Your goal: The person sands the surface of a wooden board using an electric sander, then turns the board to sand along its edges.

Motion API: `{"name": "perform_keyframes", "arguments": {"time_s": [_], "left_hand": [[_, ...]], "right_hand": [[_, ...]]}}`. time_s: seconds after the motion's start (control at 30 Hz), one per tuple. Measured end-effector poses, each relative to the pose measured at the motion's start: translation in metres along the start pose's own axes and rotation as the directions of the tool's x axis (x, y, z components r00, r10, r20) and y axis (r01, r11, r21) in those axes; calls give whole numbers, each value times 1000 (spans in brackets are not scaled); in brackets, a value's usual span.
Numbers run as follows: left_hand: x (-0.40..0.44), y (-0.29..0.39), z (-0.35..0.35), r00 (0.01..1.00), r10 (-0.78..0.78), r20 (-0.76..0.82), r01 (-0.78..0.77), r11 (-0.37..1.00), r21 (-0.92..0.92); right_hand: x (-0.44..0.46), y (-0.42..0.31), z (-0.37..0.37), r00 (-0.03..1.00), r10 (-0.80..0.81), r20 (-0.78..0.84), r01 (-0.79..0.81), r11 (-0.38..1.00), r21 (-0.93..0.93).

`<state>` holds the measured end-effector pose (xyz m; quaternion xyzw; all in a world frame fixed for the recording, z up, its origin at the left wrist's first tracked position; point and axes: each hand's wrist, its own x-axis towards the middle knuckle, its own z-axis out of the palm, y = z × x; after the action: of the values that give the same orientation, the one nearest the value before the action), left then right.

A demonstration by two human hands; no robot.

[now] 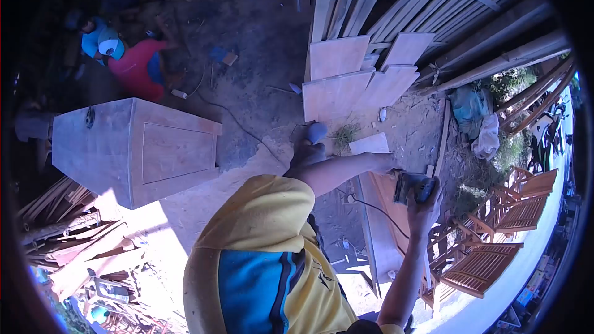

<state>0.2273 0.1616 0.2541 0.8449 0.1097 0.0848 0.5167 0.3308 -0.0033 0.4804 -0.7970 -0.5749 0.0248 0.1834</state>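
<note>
My right hand (426, 203) is wrapped round a dark power sander (414, 188), which rests on the upper end of a reddish-brown wooden board (391, 201). Close to the sander's left side, my left hand (385, 162) is at the top end of the board. Its fingers are too small and dark to make out. A dark cord (377, 209) runs across the board. Beside it lies a paler wooden plank (376, 235).
Wooden panels (337, 93) lean against stacked slats at the top. A wooden cabinet (176, 154) stands at left. One person in a red shirt (141, 68) crouches at upper left near another in blue. Slatted wooden chairs (482, 266) stand at right, scrap wood (93, 253) lower left.
</note>
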Motion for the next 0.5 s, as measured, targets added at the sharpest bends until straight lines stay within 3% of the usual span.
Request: {"name": "perform_keyframes", "arguments": {"time_s": [0.07,0.13,0.27,0.33,0.37,0.5], "left_hand": [[2,-11,12,990,80,-118,-79,997,15],[8,-13,16,998,-26,-61,24,999,-36],[6,-8,13,995,-32,-92,28,998,-49],[8,-6,9,999,-31,16,31,999,17],[11,-11,13,998,-59,14,57,989,137],[-2,8,2,998,-53,18,52,996,68]], "right_hand": [[-12,21,-5,999,-12,-30,13,1000,25],[-18,26,-10,999,6,-42,-7,1000,-22],[-5,15,1,997,-27,-76,27,1000,-7],[4,-11,2,999,37,-23,-37,999,-20],[4,-15,3,998,66,-11,-66,997,-27],[-12,11,9,996,13,-93,-17,999,-46]]}}
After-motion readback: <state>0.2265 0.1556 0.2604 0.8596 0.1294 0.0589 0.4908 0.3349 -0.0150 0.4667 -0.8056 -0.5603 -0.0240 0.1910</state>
